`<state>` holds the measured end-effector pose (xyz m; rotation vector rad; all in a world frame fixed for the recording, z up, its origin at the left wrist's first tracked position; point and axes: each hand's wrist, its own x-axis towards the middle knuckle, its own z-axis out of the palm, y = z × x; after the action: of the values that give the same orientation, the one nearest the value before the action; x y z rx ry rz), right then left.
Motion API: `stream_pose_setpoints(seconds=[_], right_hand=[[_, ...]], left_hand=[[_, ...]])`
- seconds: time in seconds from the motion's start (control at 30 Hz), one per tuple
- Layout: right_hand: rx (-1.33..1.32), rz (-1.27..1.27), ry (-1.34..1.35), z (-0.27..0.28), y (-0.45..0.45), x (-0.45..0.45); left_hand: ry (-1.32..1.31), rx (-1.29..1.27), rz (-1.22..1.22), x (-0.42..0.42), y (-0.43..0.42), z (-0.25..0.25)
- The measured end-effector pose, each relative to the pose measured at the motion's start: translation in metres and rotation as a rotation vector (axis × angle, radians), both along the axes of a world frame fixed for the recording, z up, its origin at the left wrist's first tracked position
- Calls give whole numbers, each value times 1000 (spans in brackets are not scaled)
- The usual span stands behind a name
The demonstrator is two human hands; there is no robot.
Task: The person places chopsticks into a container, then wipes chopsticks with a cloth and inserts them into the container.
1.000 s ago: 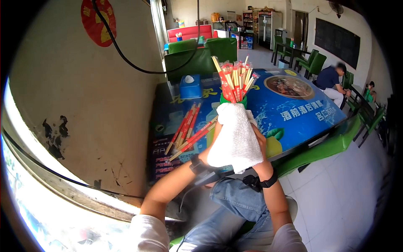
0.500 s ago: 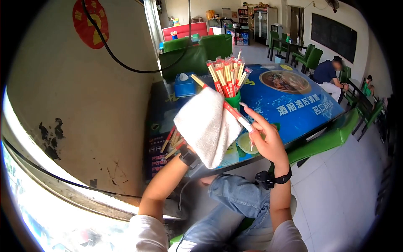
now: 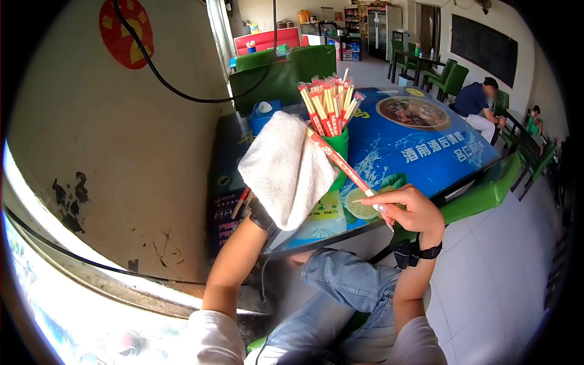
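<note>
A white cloth (image 3: 286, 167) drapes over my left hand and hides its fingers. From the cloth's right side a chopstick packet with a red and white wrapper (image 3: 342, 163) slants down to my right hand (image 3: 398, 208), whose fingers are pinched on its lower end. Behind the cloth, a green holder (image 3: 338, 145) stands on the blue printed table (image 3: 389, 143), full of wrapped chopsticks (image 3: 328, 104). Several loose packets (image 3: 241, 202) lie at the table's left side, mostly hidden by the cloth and my left arm.
A blue tissue box (image 3: 263, 115) is behind the cloth. Green chairs (image 3: 312, 66) stand past the table, and a green bench (image 3: 486, 193) runs along its right edge. A person in a dark shirt (image 3: 471, 100) sits at the right. A cable hangs before the left wall.
The cloth has moved left, away from the front of the holder. My right hand has come out from behind it and moved right and down, pinching a packet.
</note>
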<state>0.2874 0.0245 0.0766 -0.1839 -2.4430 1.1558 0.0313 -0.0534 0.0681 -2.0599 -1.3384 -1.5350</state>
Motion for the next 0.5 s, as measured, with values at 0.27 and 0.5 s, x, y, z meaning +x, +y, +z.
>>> stream_pose_setpoints(seconds=[0.27, 0.5], right_hand=[[-272, -222, 357, -8, 12, -14], [-270, -140, 617, -10, 30, 1]], left_hand=[[-918, -477, -598, 47, -34, 37], [-796, -316, -591, 26, -32, 29]])
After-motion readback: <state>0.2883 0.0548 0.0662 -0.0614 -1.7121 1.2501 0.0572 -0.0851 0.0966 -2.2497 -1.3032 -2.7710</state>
